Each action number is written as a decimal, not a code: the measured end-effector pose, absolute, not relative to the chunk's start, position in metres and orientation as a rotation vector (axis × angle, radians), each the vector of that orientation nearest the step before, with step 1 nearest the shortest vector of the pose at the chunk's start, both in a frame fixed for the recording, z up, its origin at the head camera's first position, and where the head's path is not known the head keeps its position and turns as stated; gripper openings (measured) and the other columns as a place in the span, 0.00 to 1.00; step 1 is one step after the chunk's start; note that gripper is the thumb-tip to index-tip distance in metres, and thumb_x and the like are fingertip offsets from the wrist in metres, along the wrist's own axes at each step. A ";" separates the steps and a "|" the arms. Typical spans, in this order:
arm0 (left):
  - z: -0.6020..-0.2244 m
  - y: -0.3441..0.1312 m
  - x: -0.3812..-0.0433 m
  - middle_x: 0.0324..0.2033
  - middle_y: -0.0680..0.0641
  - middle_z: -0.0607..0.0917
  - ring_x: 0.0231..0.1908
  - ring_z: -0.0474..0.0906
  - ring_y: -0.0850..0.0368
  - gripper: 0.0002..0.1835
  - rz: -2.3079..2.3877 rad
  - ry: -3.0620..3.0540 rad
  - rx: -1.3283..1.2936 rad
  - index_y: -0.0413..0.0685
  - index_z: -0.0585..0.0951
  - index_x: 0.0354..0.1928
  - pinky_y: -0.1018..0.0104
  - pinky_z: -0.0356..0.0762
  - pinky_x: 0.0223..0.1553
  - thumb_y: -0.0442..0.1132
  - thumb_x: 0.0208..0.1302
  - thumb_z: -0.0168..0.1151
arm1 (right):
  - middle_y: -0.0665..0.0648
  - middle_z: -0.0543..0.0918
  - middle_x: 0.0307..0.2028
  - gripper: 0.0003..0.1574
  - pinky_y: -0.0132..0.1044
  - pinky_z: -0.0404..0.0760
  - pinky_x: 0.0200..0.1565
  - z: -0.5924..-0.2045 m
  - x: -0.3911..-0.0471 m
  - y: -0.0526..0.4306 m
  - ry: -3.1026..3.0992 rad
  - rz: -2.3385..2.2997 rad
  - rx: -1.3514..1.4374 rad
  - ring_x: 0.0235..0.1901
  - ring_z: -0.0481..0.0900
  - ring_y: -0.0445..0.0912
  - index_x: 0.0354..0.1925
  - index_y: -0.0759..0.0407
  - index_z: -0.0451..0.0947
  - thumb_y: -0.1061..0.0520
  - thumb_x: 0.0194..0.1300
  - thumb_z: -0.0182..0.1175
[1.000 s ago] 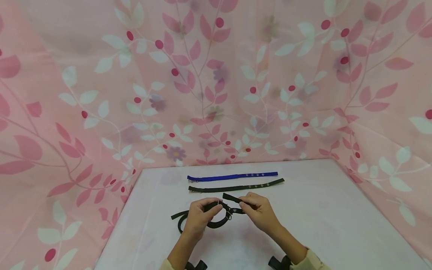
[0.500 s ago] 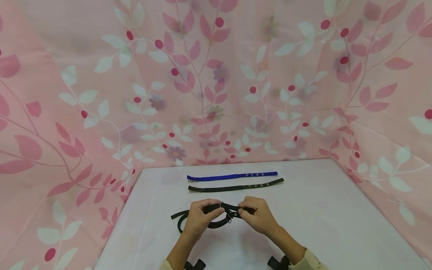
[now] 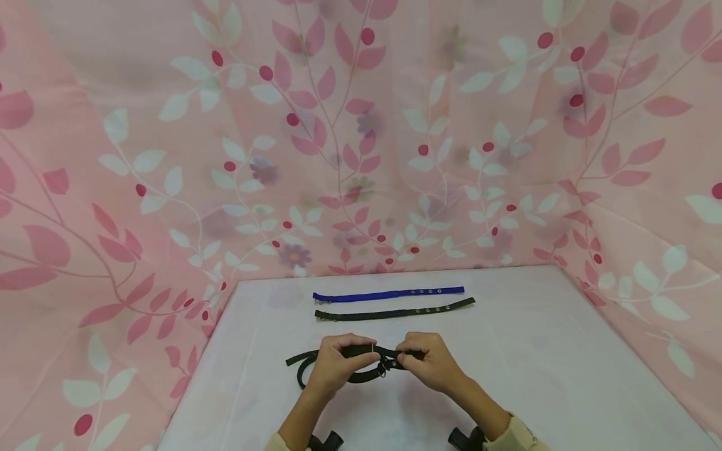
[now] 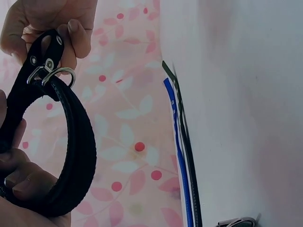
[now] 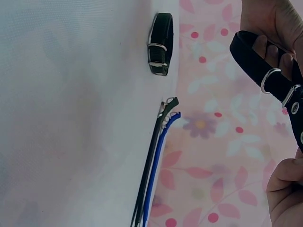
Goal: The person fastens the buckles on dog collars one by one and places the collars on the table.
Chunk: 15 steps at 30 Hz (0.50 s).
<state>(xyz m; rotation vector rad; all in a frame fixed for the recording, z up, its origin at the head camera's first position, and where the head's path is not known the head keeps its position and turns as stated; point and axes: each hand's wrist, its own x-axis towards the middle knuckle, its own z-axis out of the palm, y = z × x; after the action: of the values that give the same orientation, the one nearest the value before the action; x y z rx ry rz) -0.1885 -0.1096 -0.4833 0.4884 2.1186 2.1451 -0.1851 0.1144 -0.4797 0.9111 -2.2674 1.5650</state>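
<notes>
A black collar (image 4: 81, 151), bent into a loop, is held up between both hands above the table. My left hand (image 3: 334, 364) pinches the loop's left side between thumb and fingers, near a thin metal keeper (image 3: 373, 347). At the buckle end, my right hand (image 3: 433, 362) grips the strap, its fingertips partly hidden. Silver eyelets (image 5: 294, 108), the buckle (image 5: 289, 96) and a metal ring (image 4: 66, 75) show on the collar in the wrist views. Behind the left hand, another dark collar (image 5: 162, 33), also looped, lies on the table with its strap end sticking out leftward.
Beyond the hands, a blue collar (image 3: 372, 297) and a dark green collar (image 3: 378, 316) lie stretched out side by side on the white table (image 3: 564, 376). Pink leaf-patterned cloth (image 3: 361, 156) hangs behind and along both sides.
The collar's free strap end, earlier raised apart from the loop, has come down to lie toward the left hand. My right hand has shifted slightly down and left; the left hand barely moved.
</notes>
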 end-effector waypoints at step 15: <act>-0.484 -0.107 -0.185 0.39 0.40 0.88 0.39 0.85 0.54 0.15 2.136 2.110 0.410 0.35 0.86 0.41 0.64 0.85 0.40 0.34 0.51 0.76 | 0.50 0.76 0.24 0.11 0.26 0.68 0.20 -0.485 -0.185 0.111 -2.234 1.532 0.994 0.23 0.66 0.31 0.35 0.57 0.87 0.69 0.57 0.63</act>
<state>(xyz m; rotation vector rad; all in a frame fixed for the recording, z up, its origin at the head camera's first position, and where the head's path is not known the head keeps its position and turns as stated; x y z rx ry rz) -0.1848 -0.1065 -0.4841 0.4095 2.1098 2.1361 -0.1848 0.1110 -0.4849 0.9943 -2.2340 1.5320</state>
